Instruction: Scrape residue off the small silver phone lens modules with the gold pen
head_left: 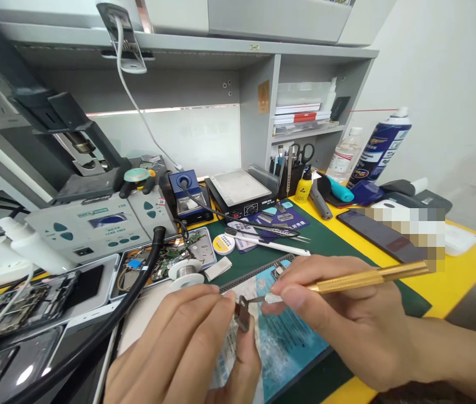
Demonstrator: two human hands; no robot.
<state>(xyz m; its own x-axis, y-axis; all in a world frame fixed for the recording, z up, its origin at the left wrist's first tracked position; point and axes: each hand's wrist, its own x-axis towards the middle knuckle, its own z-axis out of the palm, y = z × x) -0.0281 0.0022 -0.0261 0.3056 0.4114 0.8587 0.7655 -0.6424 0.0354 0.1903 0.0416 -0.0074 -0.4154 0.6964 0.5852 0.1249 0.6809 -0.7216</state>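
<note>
My left hand pinches a small dark metallic part between thumb and fingers; it looks like a little phone component, but its exact kind I cannot tell. In my right hand is a craft knife with a gold ridged handle, gripped like a pen. A whitish piece wraps the knife near its blade. The thin blade tip meets or nearly meets the upper edge of the part. Both hands are above a blue and white printed sheet on the green mat.
A soldering station, spool of solder wire and tray of circuit boards stand left. Behind are a heating plate and tweezers. A black hose crosses the left side. A dark phone and spray can are right.
</note>
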